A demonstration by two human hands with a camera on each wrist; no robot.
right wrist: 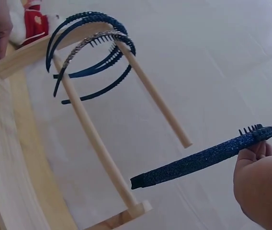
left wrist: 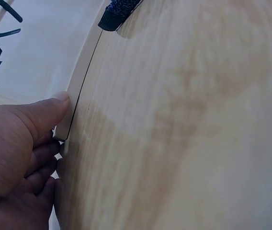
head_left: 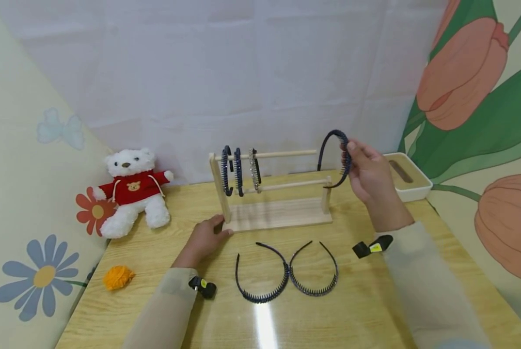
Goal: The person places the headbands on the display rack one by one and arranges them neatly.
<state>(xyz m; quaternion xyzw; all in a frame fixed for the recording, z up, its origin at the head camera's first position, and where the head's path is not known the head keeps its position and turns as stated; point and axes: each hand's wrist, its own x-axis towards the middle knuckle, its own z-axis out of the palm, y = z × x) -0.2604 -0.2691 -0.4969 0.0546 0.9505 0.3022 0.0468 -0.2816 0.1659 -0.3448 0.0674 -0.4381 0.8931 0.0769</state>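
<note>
My right hand pinches a dark blue glittery toothed headband by its side, holding it upright just past the free end of the upper rod. The wooden rack has two rods; near its left end hang two dark blue headbands and a silver glittery headband. At the rack's front left corner, my left hand grips the base, thumb on top and fingers curled at the edge in the left wrist view. Two more dark toothed headbands lie on the table before the rack, touching each other.
A white teddy bear in a red top sits at the left of the table. An orange yarn ball lies in front of it. Behind my right hand stands a white tray. A white cloth hangs behind.
</note>
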